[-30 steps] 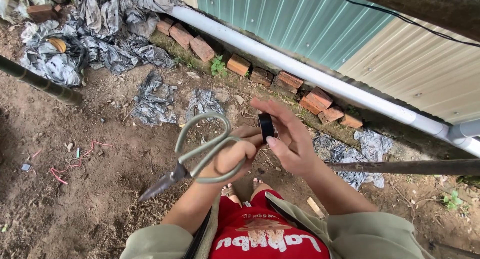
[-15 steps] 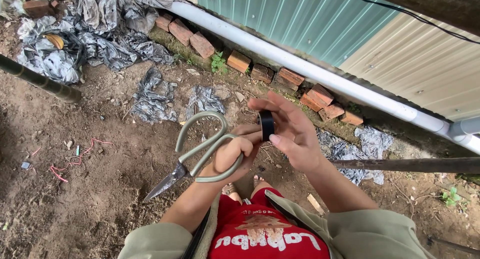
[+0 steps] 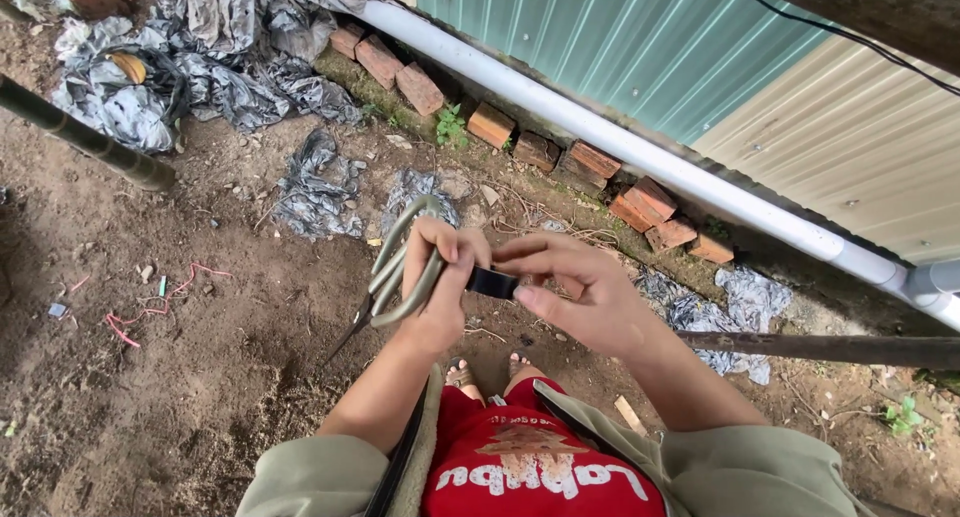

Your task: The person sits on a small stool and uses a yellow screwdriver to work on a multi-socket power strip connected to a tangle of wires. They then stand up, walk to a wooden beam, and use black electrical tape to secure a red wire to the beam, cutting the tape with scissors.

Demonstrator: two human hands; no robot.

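Both hands now meet closer together: left hand (image 3: 440,287) grips the grey-handled scissors (image 3: 395,277), blades pointing down, while right hand (image 3: 580,297) fingers pinch the small black piece (image 3: 492,282) between them above bare dirt.

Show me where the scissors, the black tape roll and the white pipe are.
scissors (image 3: 392,277): head view, on the grey-green handle loop beside the left hand.
tape roll (image 3: 492,282): head view, on its black side between the two hands.
white pipe (image 3: 620,142): head view, on its middle stretch above the bricks.
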